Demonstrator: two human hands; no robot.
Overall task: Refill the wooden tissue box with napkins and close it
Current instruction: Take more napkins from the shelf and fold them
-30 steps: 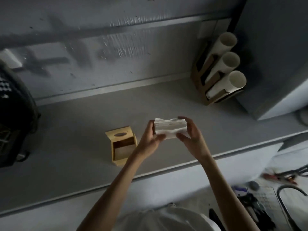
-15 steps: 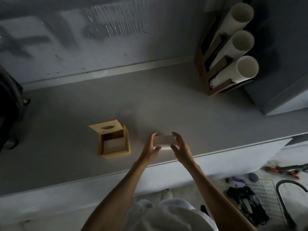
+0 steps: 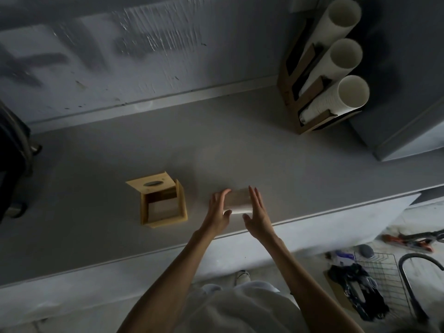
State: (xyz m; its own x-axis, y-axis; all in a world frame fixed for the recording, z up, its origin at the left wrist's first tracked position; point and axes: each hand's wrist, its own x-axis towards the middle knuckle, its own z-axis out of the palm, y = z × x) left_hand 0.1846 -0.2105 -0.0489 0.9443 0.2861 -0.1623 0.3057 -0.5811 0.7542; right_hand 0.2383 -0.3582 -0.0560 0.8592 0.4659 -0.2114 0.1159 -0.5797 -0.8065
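Note:
A small wooden tissue box (image 3: 183,203) stands on the grey counter (image 3: 96,212), left of my hands. Its lid (image 3: 150,185), with an oval slot, is swung open toward the wall, and the inside shows a pale bottom. A stack of white napkins (image 3: 239,200) lies on the counter near the front edge. My left hand (image 3: 217,210) and right hand (image 3: 258,210) flank the stack with straight fingers and flat palms against its sides. Neither hand is curled around it.
A wooden cup dispenser (image 3: 302,99) with three tubes of white cups leans at the back right, beside a grey cabinet (image 3: 408,92). A dark machine (image 3: 12,164) stands at the left edge. Below the counter front, on the right, lie a wire rack (image 3: 384,272) and clutter.
Both hands brought the napkin stack down from mid-air onto the counter. The fingers, curled around it before, are now straightened along its sides. The box has not moved.

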